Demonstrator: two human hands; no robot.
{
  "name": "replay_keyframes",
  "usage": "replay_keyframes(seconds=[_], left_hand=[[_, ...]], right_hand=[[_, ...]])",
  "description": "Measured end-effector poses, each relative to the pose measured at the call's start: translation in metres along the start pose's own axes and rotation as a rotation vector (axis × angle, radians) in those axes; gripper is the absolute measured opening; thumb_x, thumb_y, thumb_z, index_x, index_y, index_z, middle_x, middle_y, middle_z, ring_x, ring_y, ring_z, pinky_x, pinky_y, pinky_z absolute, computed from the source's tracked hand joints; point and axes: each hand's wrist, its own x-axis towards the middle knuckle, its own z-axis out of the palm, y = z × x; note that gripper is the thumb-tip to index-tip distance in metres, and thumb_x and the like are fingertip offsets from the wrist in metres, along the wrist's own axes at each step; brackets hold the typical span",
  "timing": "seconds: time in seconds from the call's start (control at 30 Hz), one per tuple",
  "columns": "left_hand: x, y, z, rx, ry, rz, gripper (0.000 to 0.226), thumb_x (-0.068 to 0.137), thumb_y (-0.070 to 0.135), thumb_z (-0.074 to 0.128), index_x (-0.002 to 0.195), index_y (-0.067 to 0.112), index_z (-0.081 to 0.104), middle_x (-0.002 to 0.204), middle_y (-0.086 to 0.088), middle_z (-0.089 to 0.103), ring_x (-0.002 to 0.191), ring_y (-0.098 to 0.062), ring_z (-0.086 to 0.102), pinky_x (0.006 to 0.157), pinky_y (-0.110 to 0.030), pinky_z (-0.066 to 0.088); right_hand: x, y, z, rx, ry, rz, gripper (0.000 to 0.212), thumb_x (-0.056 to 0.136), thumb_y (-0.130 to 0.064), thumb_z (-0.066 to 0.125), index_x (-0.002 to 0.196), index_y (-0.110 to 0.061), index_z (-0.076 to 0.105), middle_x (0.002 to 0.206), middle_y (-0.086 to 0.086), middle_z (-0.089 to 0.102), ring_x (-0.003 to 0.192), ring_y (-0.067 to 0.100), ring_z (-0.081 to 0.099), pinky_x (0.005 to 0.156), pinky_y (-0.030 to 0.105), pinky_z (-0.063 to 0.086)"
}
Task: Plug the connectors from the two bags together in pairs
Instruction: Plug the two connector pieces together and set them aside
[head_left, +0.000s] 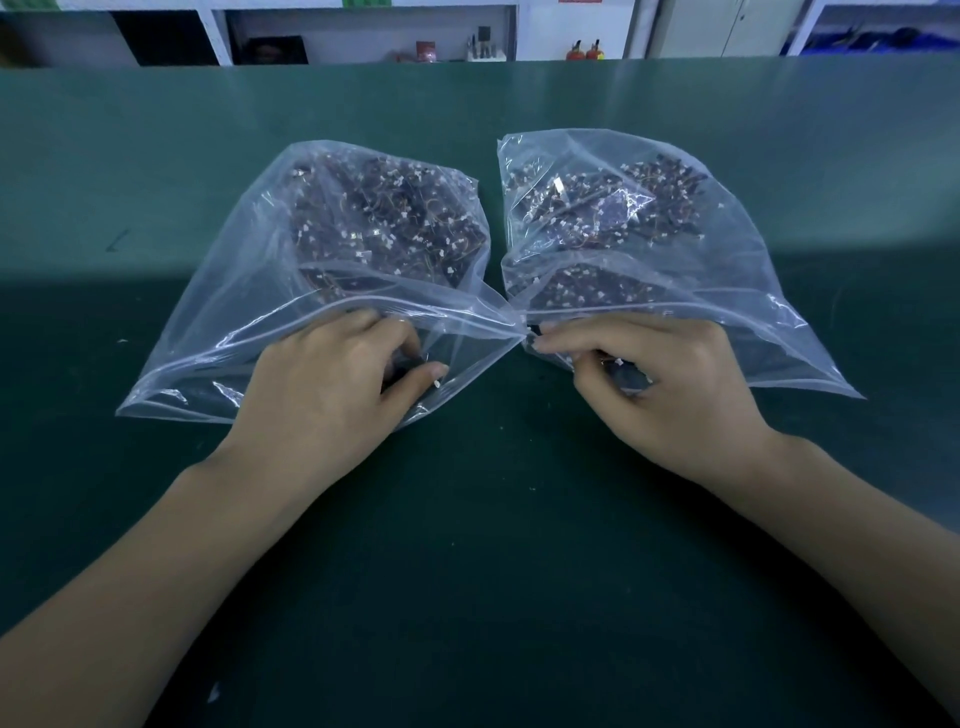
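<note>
Two bags, two hands, one connector drawn from each mouth — pairing not yet begun.

Green table (156, 156) fills the frame; shelving (363, 36) along the top edge, contents too blurred to name. Two clear zip bags lie mid-frame, mouths toward the lower edge, near corners touching at centre: left bag (249, 260), right bag (727, 249). Each holds a dense heap of dark wired connectors, too many to count. Mouths face the person, probably so that each hand reaches in easily. Left hand (332, 384), fingers curled at its bag's mouth, pinches a small white-tipped connector (437, 384) beside the thumb. Right hand (670, 384), likewise curled, pinches a second white-tipped connector (619, 362). Two singled out in all; the hands are near, the pieces apart, none mated.
</note>
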Motion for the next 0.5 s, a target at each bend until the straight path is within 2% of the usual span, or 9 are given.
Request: replay_keyframes(seconds=[0.1,0.2,0.3,0.4,0.5], left_hand=[[0.0002,-0.0021,-0.0017,-0.063,-0.059,0.032,0.033,0.097,0.058,0.056,0.099,0.028,0.069,0.087,0.015,0.059,0.079,-0.011,0.055,0.068,-0.032,0.042],[-0.0002,-0.0036,-0.004,-0.134,-0.108,0.089,0.025,0.1,0.049,0.058,0.099,0.027,0.07,0.089,0.016,0.058,0.078,-0.01,0.054,0.07,-0.032,0.043],[-0.0007,-0.0053,-0.0062,-0.164,-0.174,0.145,0.018,0.099,0.041,0.061,0.105,0.03,0.072,0.096,0.018,0.061,0.085,-0.004,0.053,0.074,-0.024,0.043],[-0.0005,-0.0077,-0.0067,-0.184,-0.225,0.188,0.019,0.097,0.043,0.064,0.109,0.032,0.073,0.099,0.021,0.059,0.09,0.001,0.05,0.08,-0.012,0.038],[0.0001,-0.0088,-0.0059,-0.202,-0.242,0.189,0.022,0.094,0.048,0.065,0.105,0.033,0.076,0.098,0.02,0.06,0.089,0.0,0.053,0.08,-0.017,0.043]], right_hand=[[0.0,-0.0004,0.0013,0.017,-0.006,0.012,0.026,0.095,0.006,0.065,0.109,-0.008,0.082,0.108,-0.001,0.08,0.098,0.011,0.077,0.079,0.026,0.062],[-0.0003,-0.0004,0.0013,0.034,0.001,0.018,0.026,0.094,0.008,0.065,0.108,-0.006,0.082,0.107,0.001,0.08,0.099,0.011,0.077,0.08,0.021,0.059],[-0.0006,-0.0003,0.0015,0.043,0.012,0.017,0.027,0.094,0.009,0.063,0.107,-0.005,0.082,0.105,0.002,0.08,0.098,0.012,0.077,0.081,0.016,0.056],[-0.0013,-0.0001,0.0026,0.051,0.008,0.017,0.028,0.093,0.01,0.064,0.107,-0.006,0.082,0.107,0.002,0.08,0.101,0.01,0.076,0.084,0.014,0.054],[-0.0022,0.0001,0.0034,0.069,0.002,0.017,0.028,0.094,0.009,0.064,0.107,-0.007,0.082,0.108,0.0,0.079,0.104,0.008,0.075,0.087,0.018,0.056]])
